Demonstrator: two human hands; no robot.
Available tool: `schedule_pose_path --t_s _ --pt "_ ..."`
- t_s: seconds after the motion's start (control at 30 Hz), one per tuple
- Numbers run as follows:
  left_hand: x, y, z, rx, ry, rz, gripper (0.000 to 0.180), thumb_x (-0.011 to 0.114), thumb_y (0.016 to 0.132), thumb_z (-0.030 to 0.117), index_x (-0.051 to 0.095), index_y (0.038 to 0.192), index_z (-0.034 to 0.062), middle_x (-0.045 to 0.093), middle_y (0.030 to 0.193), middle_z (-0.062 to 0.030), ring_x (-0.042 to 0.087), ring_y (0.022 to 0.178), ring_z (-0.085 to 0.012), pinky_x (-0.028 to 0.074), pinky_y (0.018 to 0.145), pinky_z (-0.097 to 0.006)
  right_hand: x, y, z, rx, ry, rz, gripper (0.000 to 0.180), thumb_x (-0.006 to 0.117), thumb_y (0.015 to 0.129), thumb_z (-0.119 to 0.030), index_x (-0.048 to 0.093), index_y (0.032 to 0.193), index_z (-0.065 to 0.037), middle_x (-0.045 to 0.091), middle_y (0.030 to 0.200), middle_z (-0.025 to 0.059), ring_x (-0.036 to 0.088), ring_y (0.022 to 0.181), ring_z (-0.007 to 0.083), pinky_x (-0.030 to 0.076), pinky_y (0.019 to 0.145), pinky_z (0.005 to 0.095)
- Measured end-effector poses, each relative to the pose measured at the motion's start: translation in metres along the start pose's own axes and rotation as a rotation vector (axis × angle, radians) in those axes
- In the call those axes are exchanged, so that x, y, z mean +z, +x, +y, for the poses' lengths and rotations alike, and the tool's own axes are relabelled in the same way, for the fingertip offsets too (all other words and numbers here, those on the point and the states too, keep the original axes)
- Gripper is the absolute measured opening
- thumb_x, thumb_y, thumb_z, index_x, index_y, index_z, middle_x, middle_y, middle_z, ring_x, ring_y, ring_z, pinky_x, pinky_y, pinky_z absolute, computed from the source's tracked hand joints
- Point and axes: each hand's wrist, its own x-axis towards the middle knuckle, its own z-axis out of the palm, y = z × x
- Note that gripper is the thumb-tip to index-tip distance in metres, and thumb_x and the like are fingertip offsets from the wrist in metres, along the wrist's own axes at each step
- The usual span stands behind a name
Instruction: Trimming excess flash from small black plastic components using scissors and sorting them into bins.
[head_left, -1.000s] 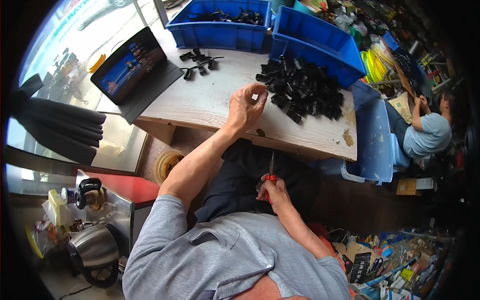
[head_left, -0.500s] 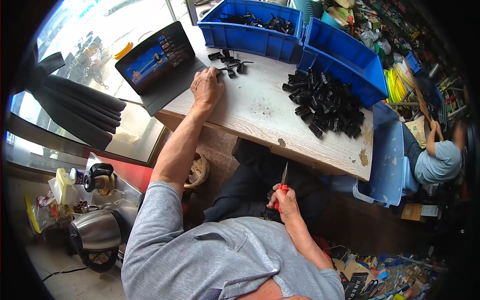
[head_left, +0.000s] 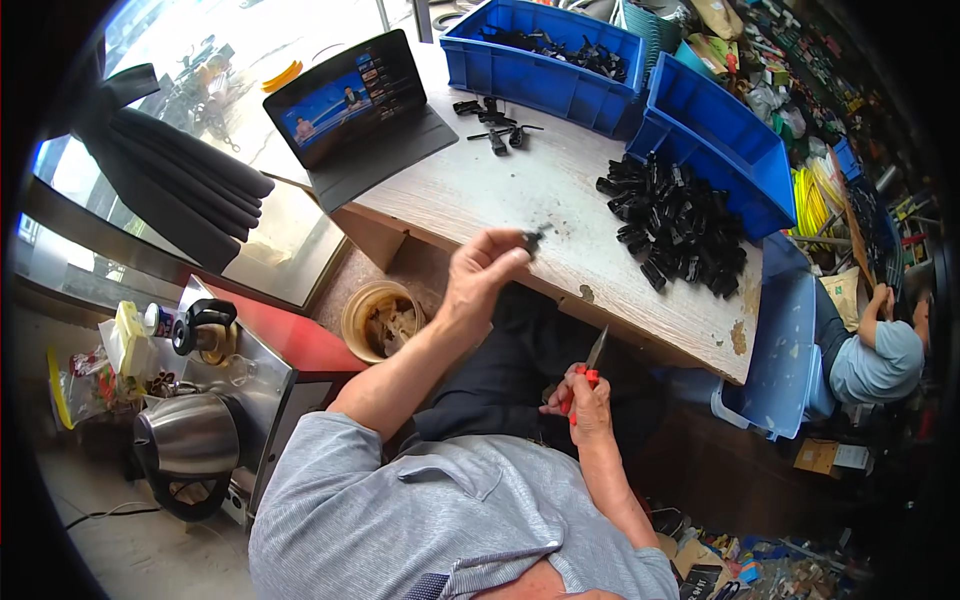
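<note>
Between thumb and fingers, my left hand [head_left: 480, 275] pinches a small black plastic part [head_left: 533, 240], held up over the table's front edge. My right hand [head_left: 583, 402] is closed round red-handled pliers [head_left: 597, 352] above my lap, the long pointed metal jaws aimed up and away from me. Several similar loose black parts [head_left: 497, 135] lie on the whitish wooden table [head_left: 480, 200] beside the tablet. On the table's right side is a big heap of black plastic parts [head_left: 680, 225]. Their exact kind is too small to make out.
A blue bin [head_left: 540, 75] with black pieces stands at the back, beside another blue bin [head_left: 715, 130]. A tablet [head_left: 345, 105] leans at the left. Below the table are a round tub [head_left: 385, 318] and a pale blue crate [head_left: 765, 350]. Another person [head_left: 880, 355] sits far right.
My left hand has lifted a black part from the small group by the tablet and brought it right and toward me. My right hand still grips the pliers. The view has shifted slightly.
</note>
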Motion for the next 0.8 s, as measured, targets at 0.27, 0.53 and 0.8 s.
schedule_pose_path --t_s 0.27,0.53,0.8 --pt "0.031 -0.073 -0.068 -0.438 -0.236 -0.258 0.037 0.063 0.094 0.014 0.054 0.130 0.0066 0.066 0.113 -0.0062 0.063 0.096 -0.0105 0.051 0.070 -0.024 0.017 -0.003 -0.019 -0.130 0.170 -0.059 0.019 0.058 0.092 -0.023 0.058 0.086 -0.005 0.050 0.063 0.0024 0.053 0.055 0.0145 0.054 0.059 0.0326" --pt "0.031 -0.079 -0.076 -0.422 -0.245 -0.333 0.039 0.062 0.094 0.015 0.053 0.130 0.0017 0.066 0.115 -0.0087 0.062 0.087 -0.0093 0.053 0.076 -0.025 0.013 -0.005 -0.006 -0.237 0.170 -0.042 0.018 0.059 0.091 -0.023 0.056 0.086 -0.005 0.053 0.067 0.0039 0.054 0.059 0.0156 0.049 0.057 0.0297" --pt "0.021 -0.065 -0.064 -0.395 0.292 -0.313 0.034 0.062 0.094 0.025 0.064 0.116 -0.0011 0.067 0.094 -0.0059 0.061 0.077 -0.0090 0.054 0.069 -0.026 0.025 -0.011 -0.016 -0.166 0.054 0.068 0.016 0.058 0.090 -0.017 0.052 0.080 -0.007 0.048 0.060 0.0031 0.051 0.051 0.0156 0.060 0.057 0.0418"
